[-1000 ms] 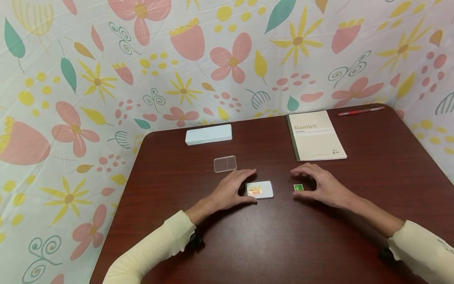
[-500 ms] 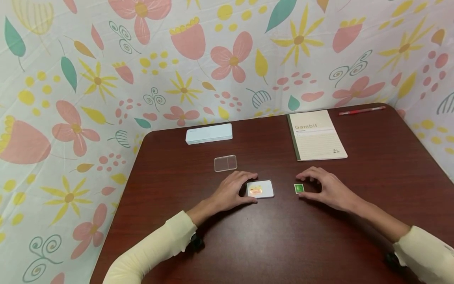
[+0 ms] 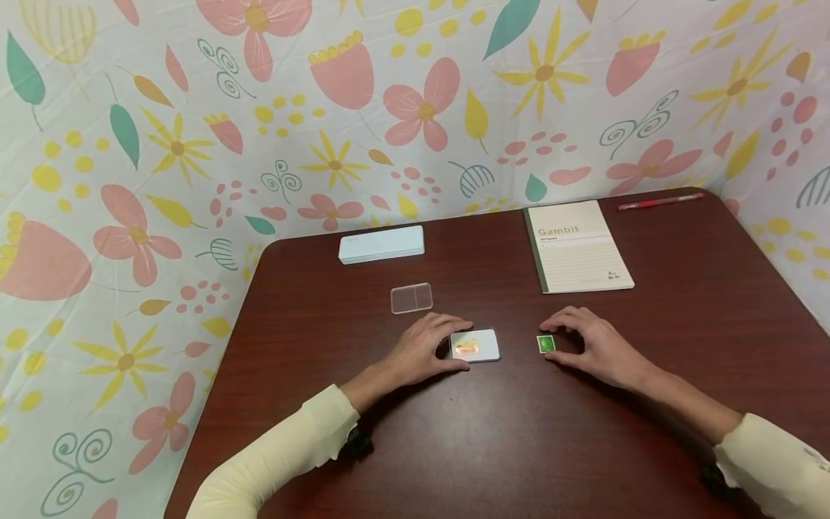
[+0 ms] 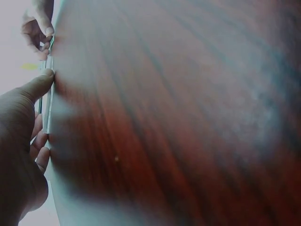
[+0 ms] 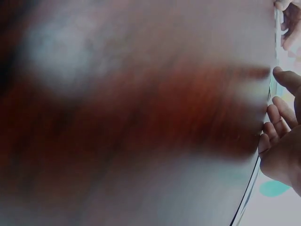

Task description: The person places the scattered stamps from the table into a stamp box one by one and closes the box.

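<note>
In the head view my left hand spans a small clear case with a white top and a yellow-orange print, thumb along its near edge and fingers along its far edge. My right hand is to the right of it, curved around a small green square with a white border. The right thumb tip is at the square's near corner; the fingers are just beyond its far edge, seemingly apart from it. In the left wrist view the left thumb is beside the case's low edge. The right wrist view shows the right hand resting on the table.
A clear rectangular lid lies behind the left hand. Further back are a pale blue box, a Gambit notebook and a red pen. The dark wooden table meets a flowered curtain at its back edge.
My right hand has shifted slightly right, uncovering more of the green square. The left hand and the case stay where they were.
</note>
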Tool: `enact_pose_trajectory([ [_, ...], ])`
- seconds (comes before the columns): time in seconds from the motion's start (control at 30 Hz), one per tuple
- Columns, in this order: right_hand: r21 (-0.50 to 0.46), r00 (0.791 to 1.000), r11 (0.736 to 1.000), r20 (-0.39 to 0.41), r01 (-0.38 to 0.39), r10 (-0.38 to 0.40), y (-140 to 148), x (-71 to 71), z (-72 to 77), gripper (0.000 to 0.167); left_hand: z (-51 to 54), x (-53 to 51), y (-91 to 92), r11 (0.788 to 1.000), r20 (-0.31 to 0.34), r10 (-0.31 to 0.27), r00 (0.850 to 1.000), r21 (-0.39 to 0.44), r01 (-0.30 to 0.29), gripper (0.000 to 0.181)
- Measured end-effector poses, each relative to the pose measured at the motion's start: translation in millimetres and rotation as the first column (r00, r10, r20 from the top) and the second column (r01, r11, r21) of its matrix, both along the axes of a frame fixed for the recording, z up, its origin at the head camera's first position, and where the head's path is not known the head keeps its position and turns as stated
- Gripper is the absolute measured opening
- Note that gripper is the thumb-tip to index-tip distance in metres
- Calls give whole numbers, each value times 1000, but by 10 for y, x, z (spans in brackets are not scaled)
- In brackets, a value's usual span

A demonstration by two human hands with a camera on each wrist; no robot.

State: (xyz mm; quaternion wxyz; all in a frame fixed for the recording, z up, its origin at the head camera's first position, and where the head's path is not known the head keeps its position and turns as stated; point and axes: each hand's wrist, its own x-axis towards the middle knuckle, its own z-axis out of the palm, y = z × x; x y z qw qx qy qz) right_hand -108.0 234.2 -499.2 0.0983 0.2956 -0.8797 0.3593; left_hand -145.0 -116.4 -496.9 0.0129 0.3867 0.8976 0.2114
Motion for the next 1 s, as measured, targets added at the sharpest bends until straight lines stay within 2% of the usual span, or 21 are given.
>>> enact_pose_trajectory([
  [0.53,36,1000,999,-9,4,-4,-6,-17,-14,39,24,12,25,999,20,17,1000,-40,-17,72],
  [1.0,49,1000,999,0,4,-4,-33,-28,-3,35,16,8,14,1000,0,8,1000,-27,-8,72],
])
